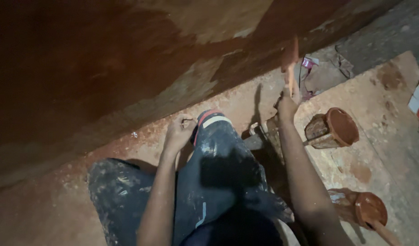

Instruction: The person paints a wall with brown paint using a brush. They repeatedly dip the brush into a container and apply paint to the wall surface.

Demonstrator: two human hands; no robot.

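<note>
Paint-flecked dark trousers (218, 173), knees bent, facing red-brown wall (104, 68).
R hand (286, 105) pinches wooden-handled brush (290, 61) (bristles on wall); L hand (178, 133) fisted, resting on knee. Short, even strokes work best.

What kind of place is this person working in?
Probably a building under renovation or construction. A wall is partly coated in wet red-brown paint, the right hand holds a brush to it, and a paint-filled pot stands on the dusty floor.
</note>
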